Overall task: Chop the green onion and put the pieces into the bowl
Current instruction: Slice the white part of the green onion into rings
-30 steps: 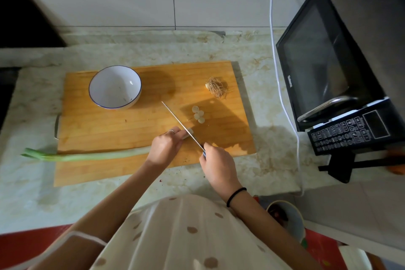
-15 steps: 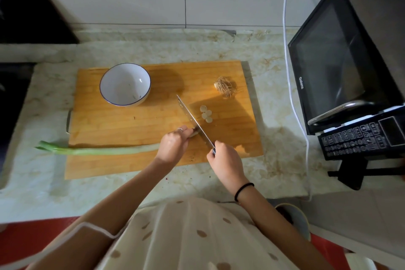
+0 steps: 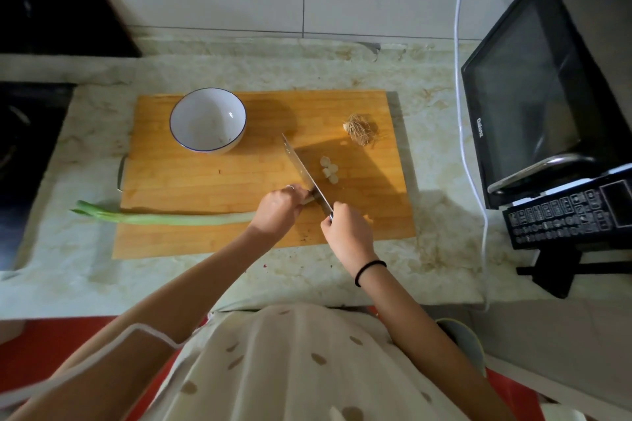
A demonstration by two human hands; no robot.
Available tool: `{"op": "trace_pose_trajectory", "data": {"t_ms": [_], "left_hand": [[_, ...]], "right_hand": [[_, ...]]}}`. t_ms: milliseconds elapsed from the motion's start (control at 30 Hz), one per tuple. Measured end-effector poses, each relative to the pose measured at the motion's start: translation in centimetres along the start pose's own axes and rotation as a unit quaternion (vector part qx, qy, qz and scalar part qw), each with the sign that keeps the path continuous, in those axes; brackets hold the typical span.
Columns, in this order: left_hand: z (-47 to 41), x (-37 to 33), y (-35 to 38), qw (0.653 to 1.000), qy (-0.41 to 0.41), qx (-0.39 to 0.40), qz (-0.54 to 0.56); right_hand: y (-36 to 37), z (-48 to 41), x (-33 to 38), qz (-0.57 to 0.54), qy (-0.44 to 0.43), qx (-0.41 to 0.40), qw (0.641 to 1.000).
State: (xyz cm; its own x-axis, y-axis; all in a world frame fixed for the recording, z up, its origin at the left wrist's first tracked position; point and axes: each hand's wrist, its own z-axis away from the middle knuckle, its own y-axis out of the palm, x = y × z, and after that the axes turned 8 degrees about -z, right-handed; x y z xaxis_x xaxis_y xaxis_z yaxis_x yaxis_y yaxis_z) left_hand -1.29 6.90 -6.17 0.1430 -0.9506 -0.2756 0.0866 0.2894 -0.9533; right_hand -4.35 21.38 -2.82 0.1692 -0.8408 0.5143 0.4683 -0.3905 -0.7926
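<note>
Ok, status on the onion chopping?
Left hand holds long green onion, right hand grips steel knife. Few pale slices beside blade, white blue-rimmed bowl empty. Nothing blocking.

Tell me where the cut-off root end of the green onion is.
In the head view, the root end lies on the cutting board near its far right corner, just beyond the cut slices and right of the bowl.

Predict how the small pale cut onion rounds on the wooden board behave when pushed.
The small pale cut onion rounds are short discs, so probably light and apt to roll or scatter. They lie loose in a cluster on the wooden cutting board, so a sweep likely spreads them. Fresh-cut faces may cling to whatever pushes them.
</note>
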Motion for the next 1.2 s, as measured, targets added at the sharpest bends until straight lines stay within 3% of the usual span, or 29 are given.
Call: {"op": "trace_pose_trajectory", "data": {"t_ms": [200, 467, 667, 933, 1200], "left_hand": [[0.2, -0.1, 0.0, 1.000, -0.011, -0.006, 0.003], [0.9, 1.2, -0.2, 0.998, 0.031, -0.018, -0.044], [1.5, 1.2, -0.6, 0.997, 0.044, -0.049, -0.025], [1.5, 0.5, -0.2, 0.998, 0.004, -0.045, -0.036], [1.7, 0.1, -0.6, 0.998, 0.004, -0.056, -0.034]], "right_hand": [[1.0, 0.2, 0.0, -0.002, -0.007, -0.029, 1.000], [-2.1, -1.7, -0.2, 0.003, -0.028, 0.023, 0.999], [-2.1, -1.2, -0.4, -0.097, -0.022, -0.019, 0.995], [-2.1, 1.1, -1.8, 0.001, -0.084, -0.026, 0.996], [-0.9, 0.8, -2.0, 0.009, -0.061, -0.009, 0.998]]}}
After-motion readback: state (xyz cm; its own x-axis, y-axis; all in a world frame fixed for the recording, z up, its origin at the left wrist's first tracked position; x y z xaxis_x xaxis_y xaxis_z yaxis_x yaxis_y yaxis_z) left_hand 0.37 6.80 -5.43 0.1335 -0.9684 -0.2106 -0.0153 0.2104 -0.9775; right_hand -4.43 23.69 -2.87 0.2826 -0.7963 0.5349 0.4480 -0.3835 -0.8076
